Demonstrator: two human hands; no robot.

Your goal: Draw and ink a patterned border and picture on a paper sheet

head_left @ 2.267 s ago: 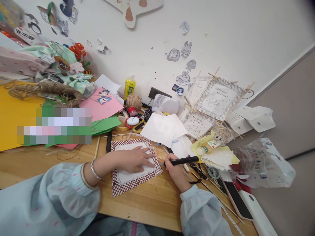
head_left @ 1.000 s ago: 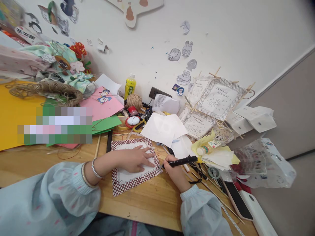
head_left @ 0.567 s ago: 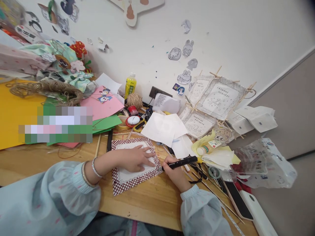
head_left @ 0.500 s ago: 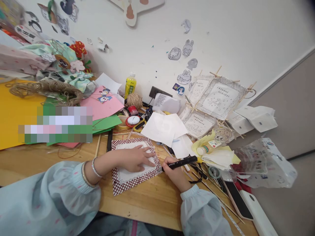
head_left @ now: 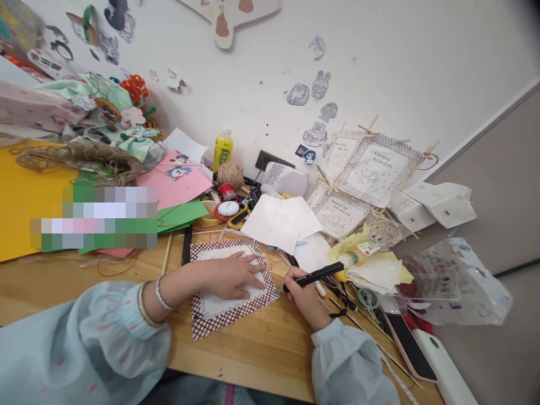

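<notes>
A sheet of paper (head_left: 223, 322) with a dark red crosshatched border lies on the wooden table in front of me. My left hand (head_left: 232, 277) rests flat on its white middle, fingers spread, hiding part of the drawing there. Just off the sheet's right edge, my right hand (head_left: 304, 292) grips a black marker pen (head_left: 319, 274). The pen's tip points left toward the border, a small gap away from the paper.
Blank white papers (head_left: 276, 219) lie behind the sheet, with scissors and a twine ball (head_left: 228, 175) near them. Framed drawings (head_left: 371, 169) on sticks stand back right. A phone (head_left: 411, 343), thin sticks and a plastic bag (head_left: 472, 287) are at the right. Coloured paper (head_left: 181, 214) covers the left.
My right hand has shifted slightly right with the marker, and the tip has come away from the sheet's right border. The left hand stays flat on the paper.
</notes>
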